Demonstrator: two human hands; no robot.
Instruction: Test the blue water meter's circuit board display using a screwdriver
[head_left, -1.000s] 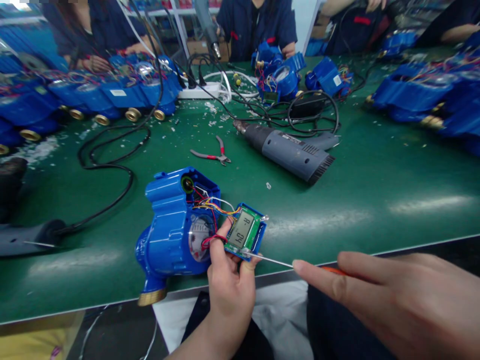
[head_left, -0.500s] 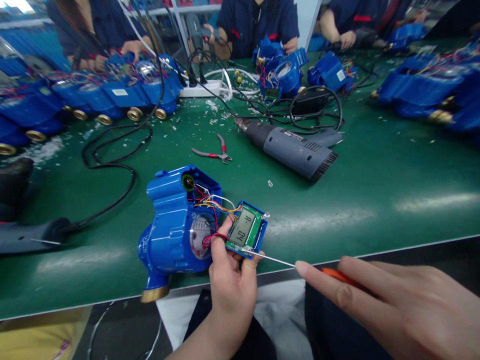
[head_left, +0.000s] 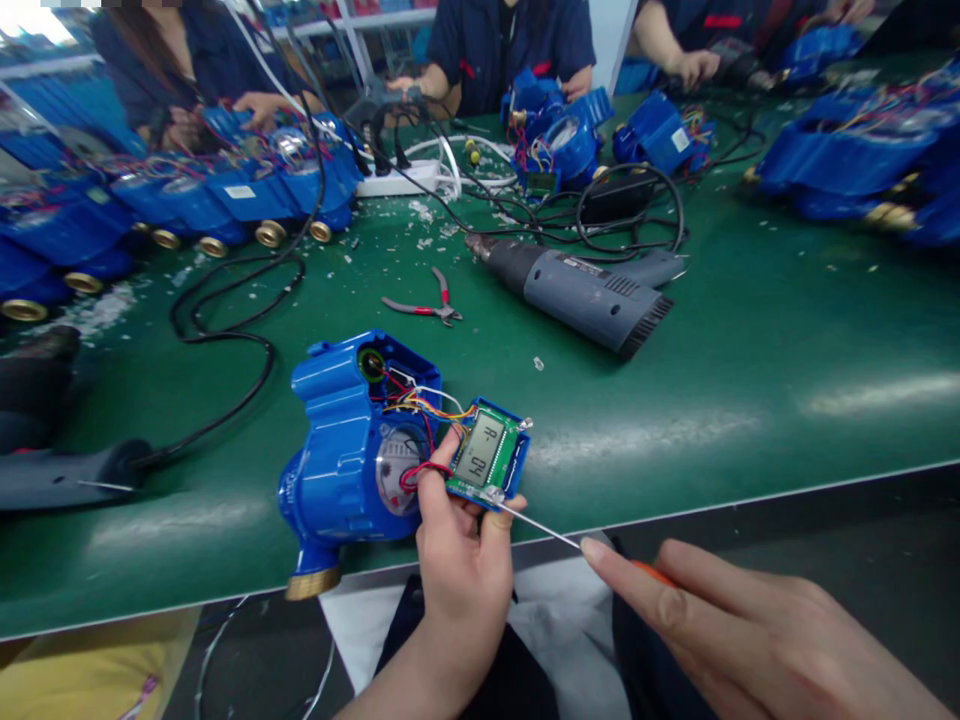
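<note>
My left hand (head_left: 465, 545) is closed on a small circuit board with a display (head_left: 482, 450), set in a blue frame. Coloured wires (head_left: 427, 405) run from the board to an open blue water meter (head_left: 337, 450), which lies at the table's front edge with its brass end (head_left: 313, 583) past the edge. My right hand (head_left: 720, 620) grips a screwdriver by its orange handle (head_left: 651, 571), the forefinger along the thin shaft (head_left: 544, 526). The shaft's tip meets the lower edge of the board, by a clear blob; exact contact is too small to tell.
Cutting pliers (head_left: 435, 302) and a grey heat gun (head_left: 577, 290) lie behind the meter. Another heat gun (head_left: 67, 475) is at left with its black cable (head_left: 262, 370). Blue meters (head_left: 247, 195) line the back left, others (head_left: 847, 160) the right. A white power strip (head_left: 401, 180) and several co-workers are across the table.
My right hand and the screwdriver have shifted slightly left and down, the shaft now steeper. The board stays in my left hand. Across the table, co-workers' hands have moved.
</note>
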